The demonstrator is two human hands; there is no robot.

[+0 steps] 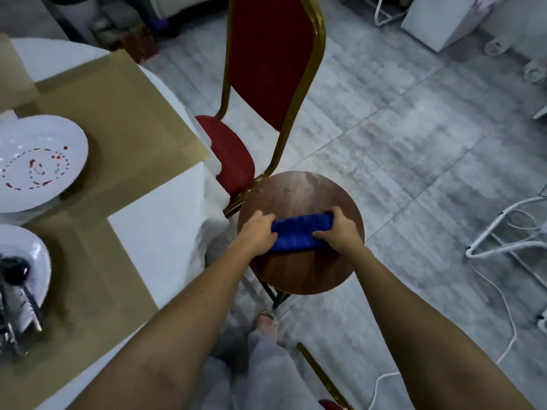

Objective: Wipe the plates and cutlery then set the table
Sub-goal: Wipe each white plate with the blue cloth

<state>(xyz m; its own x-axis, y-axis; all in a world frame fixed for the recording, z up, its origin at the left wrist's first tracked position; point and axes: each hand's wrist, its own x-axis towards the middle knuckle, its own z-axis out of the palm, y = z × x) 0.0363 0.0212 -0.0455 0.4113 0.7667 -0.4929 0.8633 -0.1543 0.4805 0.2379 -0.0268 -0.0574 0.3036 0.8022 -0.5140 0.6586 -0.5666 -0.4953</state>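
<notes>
On the stool (299, 275), left hand (258, 229) grips the cloth's (302, 232) nine o'clock end, right hand (339, 230) its three o'clock end

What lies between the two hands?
A blue cloth, its ends gripped by the left hand and right hand, over the stool; the head view shows it.

Bare arms outstretched downward; left hand (258, 229) and right hand (341, 232) curled round opposite ends of blue cloth (299, 232)

A cloth (302, 232) on the stool (299, 270), chair (266, 69) behind, table (142, 232) left.
</notes>
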